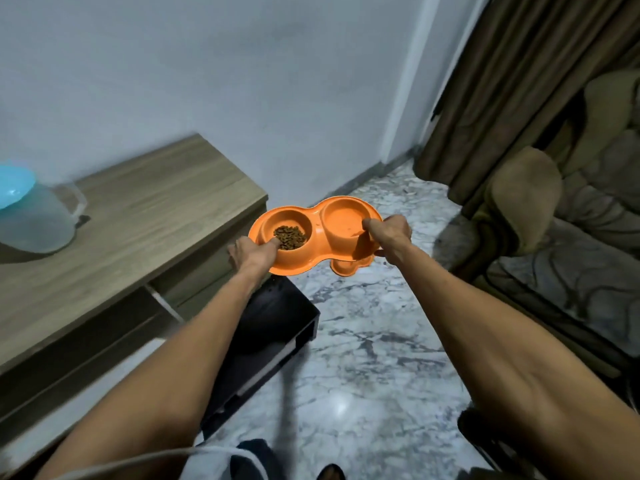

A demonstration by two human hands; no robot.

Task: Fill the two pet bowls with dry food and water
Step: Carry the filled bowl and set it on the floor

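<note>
An orange double pet bowl [317,211] hangs in the air above the marble floor, just past the cabinet's right end. Its left cup holds brown dry food [290,236]. The right cup [344,221] holds clear water. My left hand [251,254] grips the bowl's left rim, thumb over the edge next to the food. My right hand [389,237] grips the right rim, thumb inside the water cup's edge. The fingers of both hands are hidden under the bowl.
A wooden cabinet [138,216] runs along the left wall, with a translucent water pitcher [33,216] with a blue lid on its top. A black low box [273,327] stands below the bowl. A sofa [571,237] and brown curtain [512,81] fill the right side.
</note>
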